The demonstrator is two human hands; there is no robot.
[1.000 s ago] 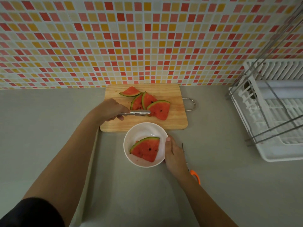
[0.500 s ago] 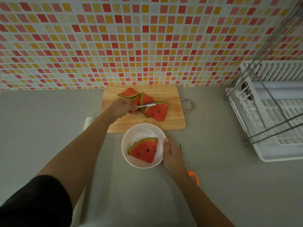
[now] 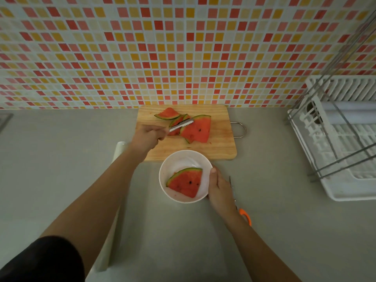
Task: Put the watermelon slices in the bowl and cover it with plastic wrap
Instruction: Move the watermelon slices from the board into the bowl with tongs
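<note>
A white bowl (image 3: 181, 159) stands in front of the wooden cutting board (image 3: 219, 145) and holds one watermelon slice (image 3: 186, 183). My right hand (image 3: 220, 187) grips the bowl's right rim. My left hand (image 3: 145, 136) holds metal tongs (image 3: 180, 125), whose serrated tips clamp the upper left edge of the big watermelon slice (image 3: 197, 130) on the board. Two more slices lie behind: one (image 3: 167, 113) at the back, one (image 3: 177, 121) partly under the tongs. A roll of plastic wrap (image 3: 118, 151) lies under my left forearm, mostly hidden.
Scissors with an orange handle (image 3: 245, 215) lie on the grey counter right of the bowl, partly under my right wrist. A white dish rack (image 3: 341, 143) with metal bars fills the right side. The tiled wall rises just behind the board.
My left hand moved the tongs up and onto the big slice, and the slice has tilted and shifted on the board. My right hand stays on the bowl.
</note>
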